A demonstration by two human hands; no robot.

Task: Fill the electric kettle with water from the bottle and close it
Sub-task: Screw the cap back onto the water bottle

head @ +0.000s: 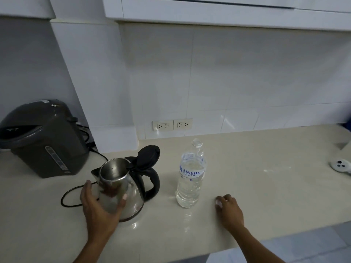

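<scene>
A steel electric kettle (131,194) with a black handle stands on the pale counter (266,186), its black lid (149,155) flipped up and the inside showing. My left hand (98,205) wraps around the kettle's near side, thumb left and fingers on the front. A clear water bottle (190,179) with a blue and white label stands upright to the kettle's right, capped. My right hand (228,207) rests on the counter right of the bottle, apart from it, fingers curled, holding nothing.
A dark grey hot-water dispenser (43,139) sits at the back left, and a black cord (66,198) loops on the counter by the kettle. Two wall sockets (172,124) are behind. A small white device (341,166) lies at the far right. The counter's edge runs along the lower right.
</scene>
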